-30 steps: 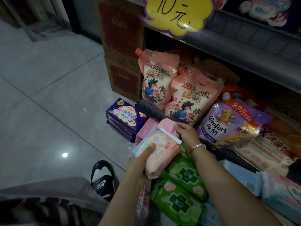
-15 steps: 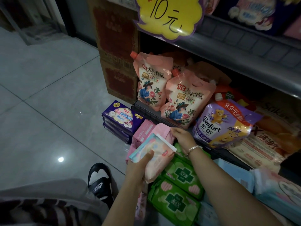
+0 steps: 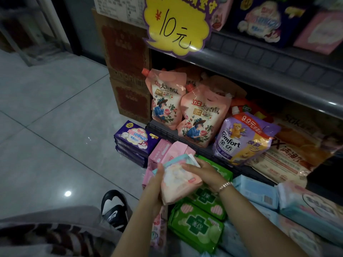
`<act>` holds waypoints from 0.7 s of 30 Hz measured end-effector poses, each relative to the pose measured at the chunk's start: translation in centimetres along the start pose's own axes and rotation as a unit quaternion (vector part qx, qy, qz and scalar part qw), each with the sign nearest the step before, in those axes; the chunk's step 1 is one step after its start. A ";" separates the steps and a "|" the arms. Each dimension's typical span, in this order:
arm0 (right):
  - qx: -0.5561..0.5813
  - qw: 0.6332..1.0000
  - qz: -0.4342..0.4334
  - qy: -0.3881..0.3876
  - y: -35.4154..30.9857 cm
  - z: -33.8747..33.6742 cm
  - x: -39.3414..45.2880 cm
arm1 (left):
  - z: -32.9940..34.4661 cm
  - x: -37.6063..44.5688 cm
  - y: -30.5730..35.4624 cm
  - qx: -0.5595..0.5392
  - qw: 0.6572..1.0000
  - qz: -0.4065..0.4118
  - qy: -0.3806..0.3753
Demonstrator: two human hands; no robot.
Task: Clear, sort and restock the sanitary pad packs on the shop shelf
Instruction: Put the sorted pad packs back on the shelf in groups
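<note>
head | pink pad pack (image 3: 178, 182) | between left hand (image 3: 155, 184) and right hand (image 3: 204, 173) grip

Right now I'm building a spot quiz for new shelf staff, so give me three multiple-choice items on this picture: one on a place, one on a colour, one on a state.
1. Where is the purple pad stack?
A. on the floor tiles left of the shelf
B. on the top shelf
C. in the person's hands

2. What colour are the packs right below the held pack?
A. red
B. green
C. black

3. How is the pale pink pack held?
A. by both hands
B. by the left hand alone
C. by neither hand

Answers: 1 A, it sits on the floor beside the shelf base. 2 B, green wrappers with a cross mark. 3 A, the left hand grips its side and the right hand its top.
</note>
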State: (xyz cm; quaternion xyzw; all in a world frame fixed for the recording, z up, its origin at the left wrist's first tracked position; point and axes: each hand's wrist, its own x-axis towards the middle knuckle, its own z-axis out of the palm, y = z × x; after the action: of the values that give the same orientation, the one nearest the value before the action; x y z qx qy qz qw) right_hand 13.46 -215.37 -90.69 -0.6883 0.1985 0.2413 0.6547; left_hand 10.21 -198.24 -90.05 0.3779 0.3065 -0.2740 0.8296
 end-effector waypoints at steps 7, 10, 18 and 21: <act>0.146 0.970 -0.072 0.182 1.1 -4.1 0.5 | -1.3 5.9 -1.8 0.231 0.959 0.036 0.162; 0.145 0.967 -0.093 0.186 0.2 -4.3 2.0 | -2.6 8.3 -3.3 0.262 0.944 0.034 0.195; 0.022 0.962 -0.106 0.250 -0.5 -3.3 5.3 | -1.0 7.2 -1.8 0.207 0.930 0.064 0.298; 0.003 0.961 -0.117 0.252 0.8 -3.8 5.5 | -1.2 7.5 -2.1 0.200 0.935 0.063 0.286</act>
State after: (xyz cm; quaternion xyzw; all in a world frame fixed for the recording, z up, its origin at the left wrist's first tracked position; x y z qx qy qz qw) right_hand 17.68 -218.94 -94.43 -0.7433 0.2757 -0.0194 0.6092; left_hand 13.38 -200.13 -97.00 0.6169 0.4454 -0.1575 0.6295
